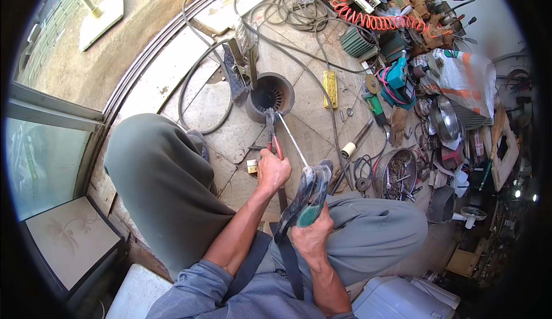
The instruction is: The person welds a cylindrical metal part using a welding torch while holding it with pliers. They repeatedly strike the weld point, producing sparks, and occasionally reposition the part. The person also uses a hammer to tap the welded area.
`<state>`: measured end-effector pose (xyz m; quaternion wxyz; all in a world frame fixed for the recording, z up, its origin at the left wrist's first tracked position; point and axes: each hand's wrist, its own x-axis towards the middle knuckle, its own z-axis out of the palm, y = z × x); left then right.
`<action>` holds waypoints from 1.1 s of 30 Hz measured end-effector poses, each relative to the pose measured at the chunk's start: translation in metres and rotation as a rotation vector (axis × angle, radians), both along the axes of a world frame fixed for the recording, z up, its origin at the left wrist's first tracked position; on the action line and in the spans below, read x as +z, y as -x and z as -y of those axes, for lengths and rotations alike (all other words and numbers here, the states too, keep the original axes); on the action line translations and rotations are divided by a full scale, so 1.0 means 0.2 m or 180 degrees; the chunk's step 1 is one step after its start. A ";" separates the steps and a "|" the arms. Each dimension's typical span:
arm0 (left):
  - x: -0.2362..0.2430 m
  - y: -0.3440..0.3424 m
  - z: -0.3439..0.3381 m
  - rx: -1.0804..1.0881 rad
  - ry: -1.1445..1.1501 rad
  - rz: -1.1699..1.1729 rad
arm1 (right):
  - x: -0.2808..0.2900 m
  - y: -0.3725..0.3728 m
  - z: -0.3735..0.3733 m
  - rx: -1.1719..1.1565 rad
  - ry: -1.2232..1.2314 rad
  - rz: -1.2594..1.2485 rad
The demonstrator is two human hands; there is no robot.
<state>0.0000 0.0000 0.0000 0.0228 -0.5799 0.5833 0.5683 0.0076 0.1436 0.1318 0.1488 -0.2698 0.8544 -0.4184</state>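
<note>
My left hand (273, 171) is closed around red-handled pliers (278, 146), whose jaws reach the near rim of a round metal motor housing (254, 111) with slots inside. In my right hand (312, 237) is a dark, worn welding electrode holder (302, 192) with a green patch on its grip. A thin whitish welding rod (294, 139) runs from its jaws up to the housing's near rim, close beside the pliers' tips. Whether the rod touches metal I cannot tell. The housing stands on the tiled floor between my knees, its open end up.
A small white-labelled pot (252, 166) stands near my left hand. Cables (207, 125) loop over the floor. To the right are a yellow power strip (330, 89), a green grinder (376, 109) and a metal basin (397, 172) of parts. An orange coiled hose (379, 21) lies at the back.
</note>
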 end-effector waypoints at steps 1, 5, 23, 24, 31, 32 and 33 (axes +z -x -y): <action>0.00 0.00 -0.01 0.0023 -0.0018 0.0014 | 0.00 0.00 -0.01 -0.0004 -0.0011 0.0014; 0.01 0.00 -0.01 0.0006 -0.0010 0.0015 | -0.02 0.00 -0.03 -0.0008 0.0001 0.0010; 0.00 0.00 0.01 -0.0094 0.0057 0.0066 | 0.05 0.24 -0.04 -0.1775 0.2453 0.3126; 0.01 0.00 0.01 -0.0091 0.0016 0.0078 | 0.08 0.25 -0.06 -0.1928 0.1984 0.2749; 0.01 0.01 0.00 0.0012 0.0192 0.0030 | 0.01 0.07 -0.05 -0.0130 0.0525 0.0123; 0.00 0.00 0.00 0.0009 0.0195 0.0048 | 0.04 0.05 -0.04 -0.0122 0.0429 0.0138; 0.01 0.00 0.00 -0.0007 0.0190 0.0055 | 0.06 0.04 -0.02 -0.0127 0.0324 0.0140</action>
